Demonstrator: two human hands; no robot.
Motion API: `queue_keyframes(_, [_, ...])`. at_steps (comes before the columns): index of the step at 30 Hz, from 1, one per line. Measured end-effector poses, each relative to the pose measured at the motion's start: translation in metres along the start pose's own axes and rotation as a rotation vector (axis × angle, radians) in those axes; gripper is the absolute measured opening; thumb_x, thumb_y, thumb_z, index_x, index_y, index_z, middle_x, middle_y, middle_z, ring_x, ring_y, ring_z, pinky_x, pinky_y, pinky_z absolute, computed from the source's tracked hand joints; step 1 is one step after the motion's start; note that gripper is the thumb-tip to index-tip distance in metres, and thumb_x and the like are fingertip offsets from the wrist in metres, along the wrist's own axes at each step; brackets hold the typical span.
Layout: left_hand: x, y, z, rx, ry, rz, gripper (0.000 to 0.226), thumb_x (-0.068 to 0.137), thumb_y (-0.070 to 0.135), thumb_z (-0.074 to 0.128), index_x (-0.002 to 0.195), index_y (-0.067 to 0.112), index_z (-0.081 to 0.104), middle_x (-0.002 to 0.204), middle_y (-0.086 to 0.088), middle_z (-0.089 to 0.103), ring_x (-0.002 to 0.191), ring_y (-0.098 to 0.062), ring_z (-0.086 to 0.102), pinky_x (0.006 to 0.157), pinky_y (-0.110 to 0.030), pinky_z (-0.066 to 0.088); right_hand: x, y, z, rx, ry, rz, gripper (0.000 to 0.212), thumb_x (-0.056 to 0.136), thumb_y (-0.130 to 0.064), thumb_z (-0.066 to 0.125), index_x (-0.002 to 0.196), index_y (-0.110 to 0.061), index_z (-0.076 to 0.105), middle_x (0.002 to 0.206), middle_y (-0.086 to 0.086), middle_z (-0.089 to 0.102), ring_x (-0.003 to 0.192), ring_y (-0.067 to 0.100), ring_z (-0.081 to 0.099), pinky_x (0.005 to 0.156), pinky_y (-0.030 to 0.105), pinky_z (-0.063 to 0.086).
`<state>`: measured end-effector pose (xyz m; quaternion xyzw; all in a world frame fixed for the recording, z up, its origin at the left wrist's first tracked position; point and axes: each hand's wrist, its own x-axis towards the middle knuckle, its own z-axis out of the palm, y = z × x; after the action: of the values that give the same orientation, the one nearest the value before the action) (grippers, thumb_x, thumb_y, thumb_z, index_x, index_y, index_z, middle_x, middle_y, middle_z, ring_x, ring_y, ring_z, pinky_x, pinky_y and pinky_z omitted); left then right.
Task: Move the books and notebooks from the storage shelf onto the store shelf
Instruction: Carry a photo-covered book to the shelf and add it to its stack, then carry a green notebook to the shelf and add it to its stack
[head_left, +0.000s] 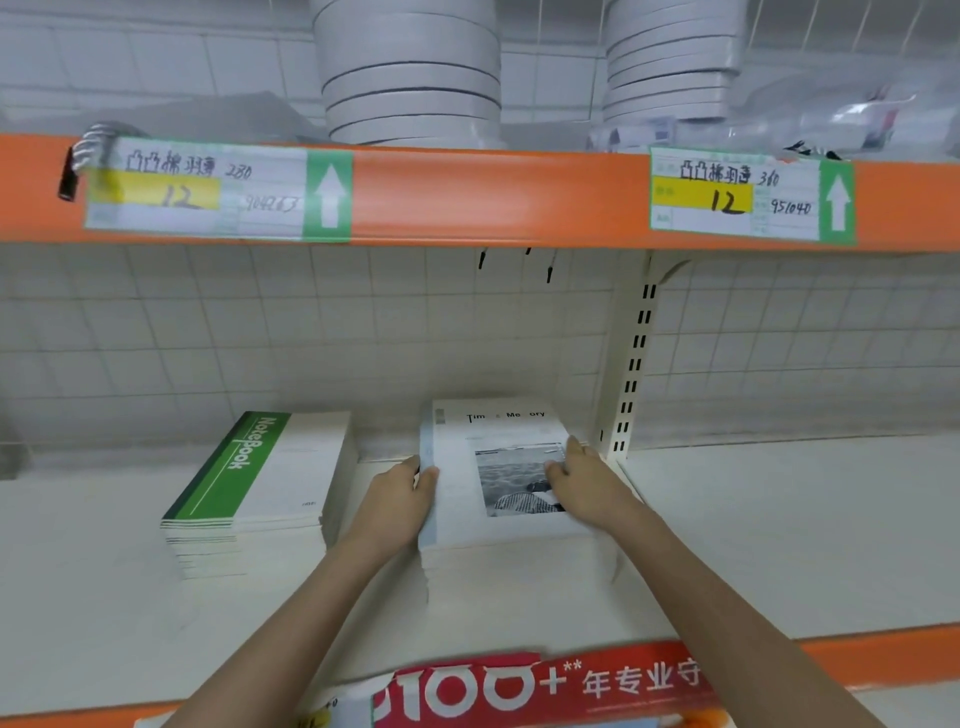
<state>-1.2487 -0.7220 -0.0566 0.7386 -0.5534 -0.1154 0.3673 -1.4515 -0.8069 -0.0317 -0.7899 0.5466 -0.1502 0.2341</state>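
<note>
A stack of photo-cover notebooks (498, 499) is seen at the centre of the frame, lying flat on the store shelf (779, 530), its long axis running away from the viewer toward the back wall. The left hand (402, 496) is pressed against the stack's left edge, thumb hooked over the top cover. The right hand (584, 478) is laid on the cover's right side, fingers extended, not clamped. Both grips are equally near. A green-spined notebook stack (260, 488) lies left of centre, just apart.
</note>
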Motion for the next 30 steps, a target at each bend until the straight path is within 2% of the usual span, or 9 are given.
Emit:
queue_keyframes(4, [0.001, -0.001, 0.001, 0.005, -0.008, -0.016, 0.038, 0.101, 0.028, 0.036, 0.090, -0.004, 0.055, 0.084, -0.015, 0.060, 0.082, -0.029, 0.054, 0.065, -0.032, 0.032, 0.002, 0.001, 0.003, -0.031, 0.001, 0.008, 0.058, 0.103, -0.030, 0.026, 0.149, 0.000, 0.009, 0.156, 0.018, 0.016, 0.136, 0.033, 0.033, 0.108, 0.042, 0.034])
queue_keyframes(6, [0.000, 0.000, 0.000, 0.005, -0.017, -0.023, 0.038, 0.101, 0.028, 0.036, 0.089, -0.002, 0.055, 0.079, -0.011, 0.057, 0.081, -0.029, 0.053, 0.065, -0.031, 0.032, 0.001, 0.000, 0.003, -0.051, 0.008, 0.014, 0.057, 0.102, -0.029, 0.025, 0.149, 0.000, 0.010, 0.155, 0.018, 0.018, 0.135, 0.033, 0.034, 0.106, 0.041, 0.035])
queue_keyframes(8, [0.001, 0.000, -0.002, 0.020, -0.033, -0.019, 0.036, 0.101, 0.029, 0.036, 0.092, 0.000, 0.056, 0.079, -0.008, 0.056, 0.082, -0.028, 0.054, 0.066, -0.031, 0.032, 0.000, -0.001, 0.002, -0.064, 0.026, 0.022, 0.053, 0.101, -0.030, 0.027, 0.144, 0.000, 0.022, 0.148, 0.019, 0.029, 0.128, 0.033, 0.041, 0.100, 0.042, 0.040])
queue_keyframes(12, [-0.001, 0.002, -0.010, 0.109, -0.020, 0.038, 0.032, 0.101, 0.029, 0.035, 0.098, 0.003, 0.055, 0.098, -0.018, 0.062, 0.097, -0.034, 0.057, 0.072, -0.032, 0.041, -0.007, -0.006, -0.003, -0.153, 0.124, 0.043, 0.048, 0.098, -0.036, 0.037, 0.136, -0.006, 0.035, 0.137, 0.012, 0.041, 0.121, 0.030, 0.046, 0.087, 0.038, 0.043])
queue_keyframes(15, [-0.005, 0.006, -0.022, 0.299, 0.050, 0.113, 0.037, 0.100, 0.030, 0.034, 0.123, 0.007, 0.051, 0.119, -0.012, 0.058, 0.108, -0.030, 0.056, 0.083, -0.035, 0.047, -0.013, -0.015, -0.005, -0.273, 0.208, 0.019, 0.056, 0.096, -0.044, 0.040, 0.142, -0.014, 0.031, 0.144, 0.009, 0.036, 0.132, 0.028, 0.036, 0.100, 0.042, 0.037])
queue_keyframes(18, [-0.006, 0.007, -0.040, 0.470, 0.099, 0.173, 0.040, 0.099, 0.038, 0.036, 0.127, 0.012, 0.046, 0.126, -0.007, 0.052, 0.112, -0.025, 0.052, 0.082, -0.034, 0.047, -0.018, -0.034, -0.003, -0.282, 0.206, -0.042, 0.063, 0.094, -0.054, 0.039, 0.147, -0.024, 0.026, 0.154, 0.007, 0.022, 0.140, 0.027, 0.024, 0.112, 0.047, 0.023])
queue_keyframes(23, [-0.010, -0.002, -0.072, 0.676, 0.091, 0.236, 0.047, 0.096, 0.044, 0.040, 0.131, 0.014, 0.043, 0.132, -0.005, 0.049, 0.118, -0.024, 0.049, 0.091, -0.033, 0.041, -0.028, -0.083, 0.019, -0.268, 0.158, -0.205, 0.063, 0.093, -0.055, 0.039, 0.145, -0.021, 0.030, 0.151, 0.009, 0.029, 0.138, 0.027, 0.028, 0.113, 0.049, 0.022])
queue_keyframes(27, [-0.021, -0.022, -0.108, 0.685, 0.110, 0.233, 0.052, 0.095, 0.046, 0.043, 0.136, 0.015, 0.041, 0.137, -0.003, 0.048, 0.123, -0.024, 0.047, 0.096, -0.034, 0.040, -0.034, -0.125, 0.043, -0.291, 0.117, -0.246, 0.068, 0.092, -0.060, 0.038, 0.144, -0.017, 0.029, 0.148, 0.009, 0.033, 0.137, 0.028, 0.031, 0.114, 0.053, 0.017])
queue_keyframes(30, [-0.039, -0.043, -0.136, 0.715, 0.119, 0.168, 0.054, 0.095, 0.046, 0.041, 0.140, 0.017, 0.037, 0.138, -0.001, 0.047, 0.123, -0.022, 0.047, 0.094, -0.033, 0.040, -0.039, -0.159, 0.062, -0.265, 0.075, -0.303, 0.066, 0.092, -0.059, 0.039, 0.142, -0.016, 0.031, 0.145, 0.010, 0.037, 0.135, 0.028, 0.033, 0.113, 0.051, 0.019])
